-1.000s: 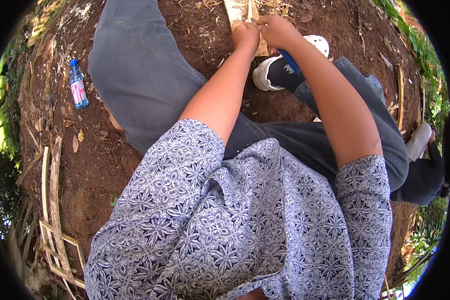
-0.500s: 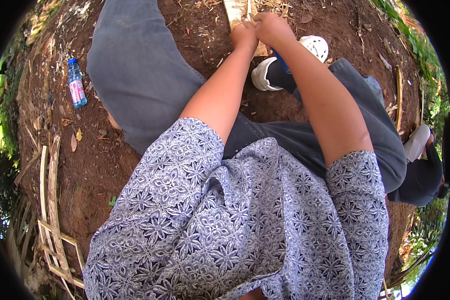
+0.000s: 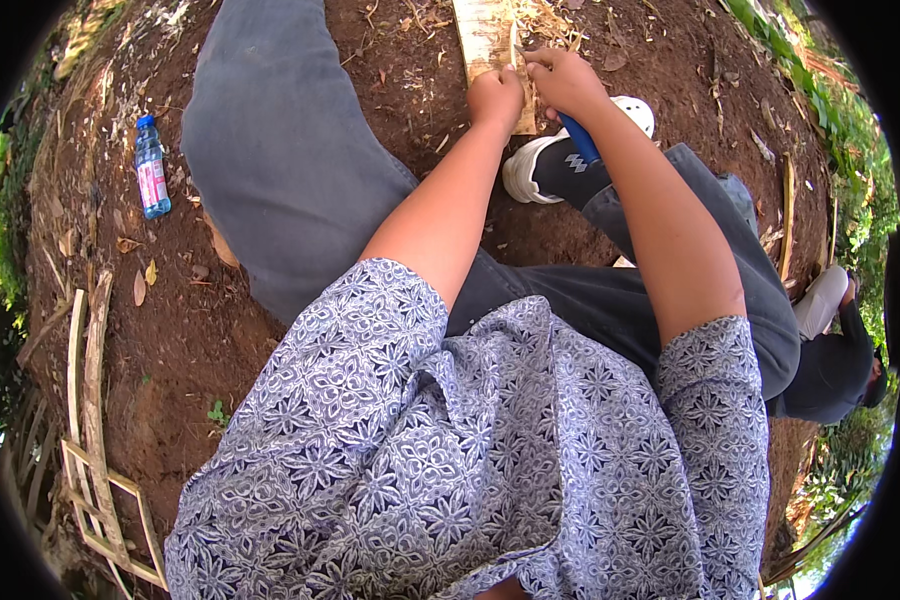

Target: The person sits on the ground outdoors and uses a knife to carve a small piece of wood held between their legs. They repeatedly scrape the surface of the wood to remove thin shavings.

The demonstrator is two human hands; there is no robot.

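Head view: one wide picture, looking down past a patterned shirt [image 3: 440, 440] and grey trousers [image 3: 270, 140].
Left hand [image 3: 496, 97]: fist closed on the lower part of a stick [image 3: 513, 42], in front of the board [image 3: 483, 42]; contact with the board cannot be told.
Stick: thin, pale, upper length bare above the left fist, lying over the board in the picture; lower end hidden.
Right hand [image 3: 567, 80]: just beside the left, fingers wrapped round a knife [image 3: 581, 140].
Knife: blue handle jutting from the palm toward the wrist; a short piece of dark blade near the stick, touching or apart cannot be told.
Board: light wood, flat on brown soil.
Shavings [image 3: 550, 22]: pale curls and chips scattered beside the board.
Stick, work done: visible length looks stripped and narrow, judged partly shaped.
Stick, work left: both hands engaged, so judged unfinished; remaining amount cannot be told.
Shoe [image 3: 532, 178]: white, below the right hand.
Bottle [image 3: 152, 172]: clear, blue cap, left of the trousers.
Wooden frame [image 3: 98, 455]: slender strips, lower left.
Other person [image 3: 828, 370]: dark top, far right.
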